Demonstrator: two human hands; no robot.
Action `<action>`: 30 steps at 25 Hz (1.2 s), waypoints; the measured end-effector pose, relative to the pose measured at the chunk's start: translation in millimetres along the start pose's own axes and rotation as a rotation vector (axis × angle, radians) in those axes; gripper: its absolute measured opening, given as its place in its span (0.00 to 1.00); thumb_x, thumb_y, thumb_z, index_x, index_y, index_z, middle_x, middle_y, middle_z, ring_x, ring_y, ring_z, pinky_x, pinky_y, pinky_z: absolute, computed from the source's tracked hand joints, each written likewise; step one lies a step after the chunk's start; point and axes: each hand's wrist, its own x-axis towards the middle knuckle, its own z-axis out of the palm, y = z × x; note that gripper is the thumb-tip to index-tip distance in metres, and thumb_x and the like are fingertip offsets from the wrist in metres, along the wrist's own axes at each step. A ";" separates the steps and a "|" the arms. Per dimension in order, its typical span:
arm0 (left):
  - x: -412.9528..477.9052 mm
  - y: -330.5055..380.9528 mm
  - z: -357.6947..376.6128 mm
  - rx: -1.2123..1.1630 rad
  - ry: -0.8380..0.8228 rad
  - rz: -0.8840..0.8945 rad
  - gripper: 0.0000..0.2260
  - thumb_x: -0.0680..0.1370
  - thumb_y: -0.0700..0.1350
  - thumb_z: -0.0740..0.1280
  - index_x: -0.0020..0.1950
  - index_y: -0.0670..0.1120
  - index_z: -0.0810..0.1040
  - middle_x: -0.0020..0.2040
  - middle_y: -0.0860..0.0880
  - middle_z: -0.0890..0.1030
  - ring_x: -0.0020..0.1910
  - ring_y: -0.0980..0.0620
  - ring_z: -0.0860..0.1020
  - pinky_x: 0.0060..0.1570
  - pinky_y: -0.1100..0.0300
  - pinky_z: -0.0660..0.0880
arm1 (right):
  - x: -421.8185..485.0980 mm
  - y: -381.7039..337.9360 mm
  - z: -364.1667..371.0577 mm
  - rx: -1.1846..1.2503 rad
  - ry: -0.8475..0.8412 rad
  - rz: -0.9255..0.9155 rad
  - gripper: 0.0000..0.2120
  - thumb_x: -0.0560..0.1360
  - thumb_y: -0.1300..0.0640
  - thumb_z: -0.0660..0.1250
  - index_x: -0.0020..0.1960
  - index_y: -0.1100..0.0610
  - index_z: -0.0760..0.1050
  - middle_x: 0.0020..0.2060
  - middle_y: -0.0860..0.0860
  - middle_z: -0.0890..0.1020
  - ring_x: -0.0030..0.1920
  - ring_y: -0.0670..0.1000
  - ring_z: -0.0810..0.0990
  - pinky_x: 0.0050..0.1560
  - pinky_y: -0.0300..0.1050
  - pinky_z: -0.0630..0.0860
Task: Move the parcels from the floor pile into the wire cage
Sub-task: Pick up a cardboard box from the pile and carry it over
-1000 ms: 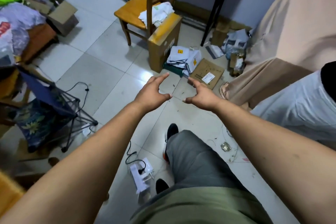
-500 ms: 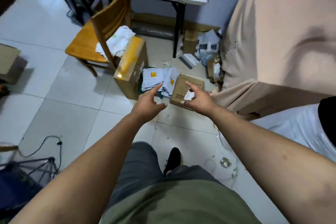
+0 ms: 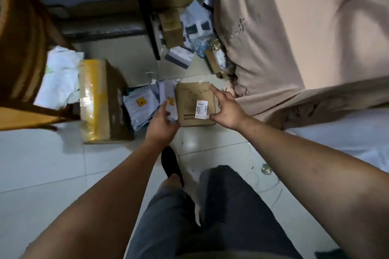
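Our left hand (image 3: 162, 120) and right hand (image 3: 228, 112) were both spread and gripping nothing. They bracketed the flat cardboard parcel (image 3: 189, 94), which lay on the floor (image 3: 52, 164) beside the grey mailers (image 3: 143, 109). We judged it best to slide fingers under both side edges and lift it level. Half a second before, both hands had been farther from the parcel.

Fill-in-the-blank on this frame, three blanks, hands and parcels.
The right hand reaches a flat ___ parcel with a white label.
The left hand is at grey mailers lying on that parcel's ___ side.
The big box by the wooden chair carries ___ tape.
Missing: cardboard; left; yellow.
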 end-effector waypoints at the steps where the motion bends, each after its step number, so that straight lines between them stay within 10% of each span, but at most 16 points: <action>1: 32.3 -12.2 6.3 0.003 0.003 -0.010 0.42 0.74 0.53 0.74 0.83 0.53 0.56 0.69 0.46 0.76 0.64 0.47 0.79 0.64 0.45 0.78 | 26.8 4.7 8.0 0.024 0.015 0.032 0.53 0.67 0.49 0.77 0.81 0.34 0.47 0.74 0.56 0.63 0.70 0.59 0.71 0.73 0.51 0.69; 7: 236.1 -86.6 92.5 -0.007 -0.034 -0.068 0.48 0.74 0.45 0.77 0.85 0.50 0.49 0.75 0.41 0.71 0.71 0.40 0.73 0.68 0.45 0.74 | 223.3 108.9 85.8 0.001 0.032 0.088 0.54 0.67 0.51 0.81 0.82 0.37 0.50 0.78 0.58 0.60 0.77 0.58 0.62 0.76 0.45 0.62; 11: 335.4 -145.9 169.5 -0.063 -0.071 -0.057 0.45 0.75 0.45 0.77 0.84 0.47 0.52 0.72 0.49 0.73 0.68 0.53 0.72 0.61 0.66 0.70 | 329.2 195.0 144.3 -0.150 -0.027 0.087 0.56 0.67 0.44 0.81 0.81 0.36 0.45 0.81 0.61 0.52 0.81 0.63 0.53 0.78 0.50 0.57; 16: 410.2 -213.3 236.9 0.140 -0.175 -0.115 0.63 0.66 0.51 0.83 0.83 0.59 0.37 0.81 0.38 0.56 0.78 0.36 0.62 0.75 0.42 0.67 | 418.6 272.8 210.9 -0.181 -0.046 0.082 0.61 0.64 0.42 0.82 0.81 0.33 0.42 0.81 0.60 0.45 0.82 0.61 0.44 0.81 0.55 0.52; 21: 440.3 -225.2 254.7 0.073 -0.203 -0.130 0.66 0.66 0.46 0.85 0.81 0.68 0.35 0.83 0.40 0.43 0.82 0.39 0.53 0.77 0.48 0.60 | 455.3 301.7 232.1 0.013 -0.020 0.160 0.68 0.57 0.40 0.85 0.78 0.28 0.38 0.81 0.64 0.46 0.82 0.62 0.44 0.78 0.51 0.54; 30: 398.6 -199.5 229.0 0.057 -0.164 -0.133 0.65 0.64 0.48 0.85 0.80 0.71 0.38 0.81 0.41 0.54 0.81 0.40 0.58 0.75 0.51 0.62 | 399.1 278.2 214.8 0.089 0.094 0.080 0.66 0.59 0.49 0.87 0.79 0.29 0.42 0.77 0.59 0.54 0.81 0.59 0.53 0.71 0.44 0.63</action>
